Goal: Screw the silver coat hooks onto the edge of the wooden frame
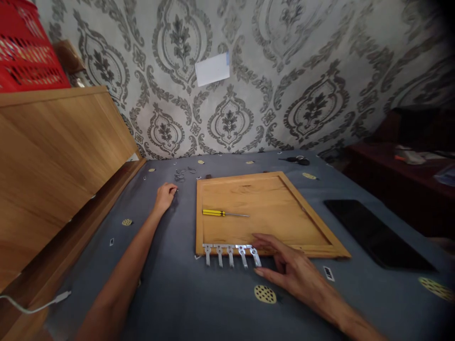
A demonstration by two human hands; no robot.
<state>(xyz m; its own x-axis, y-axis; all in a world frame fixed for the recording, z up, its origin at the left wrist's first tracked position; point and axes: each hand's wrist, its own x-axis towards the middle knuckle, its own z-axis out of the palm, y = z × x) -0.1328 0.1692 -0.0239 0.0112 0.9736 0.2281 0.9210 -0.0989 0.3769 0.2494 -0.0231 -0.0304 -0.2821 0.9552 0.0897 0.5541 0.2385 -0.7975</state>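
My left hand (165, 197) is closed in a pinch above the cloth, left of the wooden board. A tiny shiny bit shows at its fingertips, too small to name. A row of several flat metal hook pieces (231, 255) lies along the near edge of the board (270, 199), their stems hanging past it. At the row's right end my right hand (287, 263) has thumb and forefinger apart, one on either side of the last, slightly tilted piece. Whether they touch it I cannot tell. A yellow and black screwdriver (213, 213) rests on the board, its shaft pointing right.
Small wire-like metal pieces (180, 174) lie beyond my left hand. A dark flat slab (373, 232) is right of the board, and a black-handled tool (300, 160) near the wall. A wooden cabinet (64, 147) bounds the left, with a red basket (28, 52) above and a white cable (35, 310) below.
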